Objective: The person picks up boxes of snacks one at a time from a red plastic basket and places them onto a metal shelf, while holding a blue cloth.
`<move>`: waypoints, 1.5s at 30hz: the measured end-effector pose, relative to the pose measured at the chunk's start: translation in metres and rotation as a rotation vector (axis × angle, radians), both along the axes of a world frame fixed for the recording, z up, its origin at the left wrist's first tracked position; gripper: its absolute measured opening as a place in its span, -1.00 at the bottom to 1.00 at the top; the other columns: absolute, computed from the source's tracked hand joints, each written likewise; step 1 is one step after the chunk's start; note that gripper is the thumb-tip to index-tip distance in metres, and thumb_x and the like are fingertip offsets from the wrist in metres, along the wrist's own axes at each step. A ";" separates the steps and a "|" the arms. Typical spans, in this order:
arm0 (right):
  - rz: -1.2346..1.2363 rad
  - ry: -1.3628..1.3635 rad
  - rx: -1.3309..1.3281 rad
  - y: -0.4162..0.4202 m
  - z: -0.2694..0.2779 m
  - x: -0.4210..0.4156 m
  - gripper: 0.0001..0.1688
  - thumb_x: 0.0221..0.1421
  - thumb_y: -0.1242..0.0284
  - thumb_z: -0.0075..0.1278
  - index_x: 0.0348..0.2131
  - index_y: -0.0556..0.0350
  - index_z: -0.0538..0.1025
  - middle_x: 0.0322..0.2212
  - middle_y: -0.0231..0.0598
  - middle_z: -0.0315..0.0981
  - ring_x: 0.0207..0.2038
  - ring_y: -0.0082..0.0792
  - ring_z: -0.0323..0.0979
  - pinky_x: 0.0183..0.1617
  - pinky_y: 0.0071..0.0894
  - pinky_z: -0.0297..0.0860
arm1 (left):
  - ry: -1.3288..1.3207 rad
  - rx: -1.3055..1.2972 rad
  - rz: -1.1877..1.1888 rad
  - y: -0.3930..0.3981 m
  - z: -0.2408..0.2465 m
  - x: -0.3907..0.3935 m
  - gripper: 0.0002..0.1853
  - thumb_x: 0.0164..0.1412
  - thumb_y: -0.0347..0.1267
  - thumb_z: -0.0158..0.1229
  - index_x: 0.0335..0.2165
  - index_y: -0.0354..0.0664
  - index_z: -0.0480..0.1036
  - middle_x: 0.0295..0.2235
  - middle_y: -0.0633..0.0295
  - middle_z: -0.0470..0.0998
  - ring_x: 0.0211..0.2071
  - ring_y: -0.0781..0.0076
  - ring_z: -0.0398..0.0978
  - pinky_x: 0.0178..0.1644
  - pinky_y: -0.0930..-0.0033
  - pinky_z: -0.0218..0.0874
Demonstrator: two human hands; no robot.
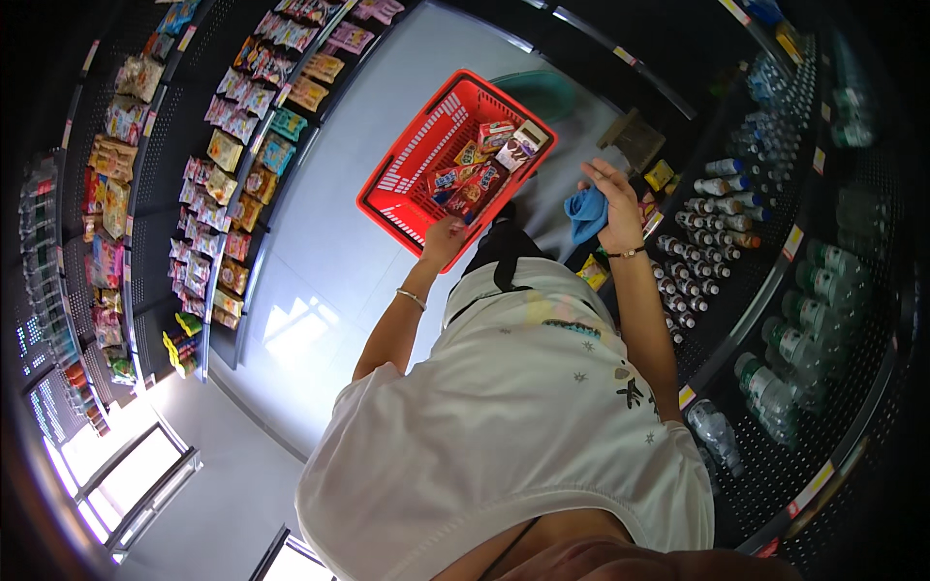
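My left hand (445, 240) is closed over the near rim of a red plastic shopping basket (414, 138), with the fingertips on the inner side. Several packaged snacks lie bunched in the basket's right half: a white carton with a dark picture (523, 145), a red box (497, 136), a yellow pack (471, 154) and red-and-blue packs (452, 180). On the right, beside the drinks shelf, my right hand (619, 209) holds a crumpled blue cloth (585, 215) near the palm. Its fingers are raised and partly extended.
Bagged snacks (196, 196) line dark perforated shelves on the left. Small bottles (686, 276) and large clear bottles (795, 345) stand on the right shelves. A green basin (548, 94) sits behind the basket on the grey tiled floor (334, 174). Windows (134, 479) are at lower left.
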State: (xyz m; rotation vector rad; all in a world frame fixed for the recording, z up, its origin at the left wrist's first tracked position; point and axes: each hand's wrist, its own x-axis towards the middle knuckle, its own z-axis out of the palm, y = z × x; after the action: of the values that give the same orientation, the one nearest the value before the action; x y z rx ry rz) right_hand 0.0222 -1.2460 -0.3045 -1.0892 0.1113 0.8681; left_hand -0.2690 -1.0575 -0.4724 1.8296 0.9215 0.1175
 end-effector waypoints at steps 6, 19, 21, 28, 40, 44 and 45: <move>0.102 0.050 -0.185 0.059 -0.053 0.004 -0.59 0.17 0.57 0.02 0.01 0.36 0.41 -0.08 -0.04 0.47 -0.07 -0.26 0.47 -0.02 -0.27 0.48 | 0.015 -0.032 0.015 0.039 -0.030 0.029 -0.75 0.09 -0.43 0.19 -0.22 -0.29 0.52 -0.34 0.06 0.63 -0.31 0.26 0.61 -0.20 0.32 0.43; 0.139 0.354 -0.293 0.107 -0.201 0.045 -0.67 0.15 0.58 0.08 -0.07 0.25 0.44 -0.16 -0.15 0.49 -0.16 -0.25 0.54 -0.11 -0.31 0.51 | -0.044 -0.010 -0.300 0.101 -0.043 0.191 -0.38 0.13 -0.44 0.15 0.18 -0.23 0.25 0.05 -0.13 0.44 0.08 -0.02 0.41 0.15 0.16 0.25; 0.130 0.368 -0.307 0.113 -0.212 0.049 -0.70 0.16 0.57 0.08 -0.09 0.24 0.44 -0.17 -0.17 0.50 -0.16 -0.25 0.55 -0.12 -0.30 0.51 | -0.089 -0.013 -0.313 0.099 -0.064 0.215 -0.34 0.11 -0.46 0.15 0.20 -0.22 0.22 0.09 -0.13 0.40 0.12 -0.05 0.36 0.18 0.16 0.22; 0.132 0.329 -0.306 0.129 -0.227 0.039 -0.79 0.15 0.56 0.04 -0.16 0.11 0.50 -0.36 -0.32 0.54 -0.33 -0.43 0.51 -0.27 -0.42 0.45 | -0.167 -0.099 -0.298 0.092 -0.070 0.236 -0.33 0.04 -0.56 0.06 0.19 -0.28 0.21 0.11 -0.16 0.34 0.16 -0.12 0.29 0.24 0.09 0.15; 0.237 -0.288 -0.422 0.138 -0.175 -0.036 -0.16 -0.06 0.69 0.18 0.21 0.15 0.23 0.04 -0.16 0.37 0.09 -0.33 0.36 0.15 -0.39 0.30 | -0.248 0.206 -0.100 0.063 0.015 0.198 -0.31 -0.09 -0.67 0.02 0.12 -0.27 0.27 0.03 -0.12 0.36 0.04 -0.20 0.30 0.18 -0.01 0.16; 0.137 -0.517 -0.492 0.129 -0.122 -0.044 -0.26 -0.03 0.58 0.25 0.13 0.16 0.30 -0.05 -0.14 0.44 0.02 -0.34 0.42 0.12 -0.39 0.33 | -0.245 0.341 -0.012 0.037 0.067 0.200 -0.35 -0.09 -0.64 0.03 0.09 -0.29 0.31 0.02 -0.12 0.34 0.01 -0.22 0.26 0.17 -0.05 0.13; 0.121 -0.584 -0.544 0.123 -0.111 -0.040 -0.30 -0.03 0.56 0.26 0.10 0.16 0.33 -0.08 -0.12 0.47 -0.01 -0.34 0.45 0.10 -0.38 0.35 | -0.253 0.360 0.004 0.029 0.082 0.200 -0.35 -0.07 -0.63 0.04 0.10 -0.29 0.31 0.02 -0.12 0.33 0.01 -0.23 0.26 0.16 -0.05 0.13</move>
State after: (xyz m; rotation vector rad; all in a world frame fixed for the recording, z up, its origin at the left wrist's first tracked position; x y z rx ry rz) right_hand -0.0173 -1.1230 -0.4159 -1.8370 -0.2216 0.6037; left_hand -0.0689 -1.0284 -0.3901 2.0822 0.7587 0.5349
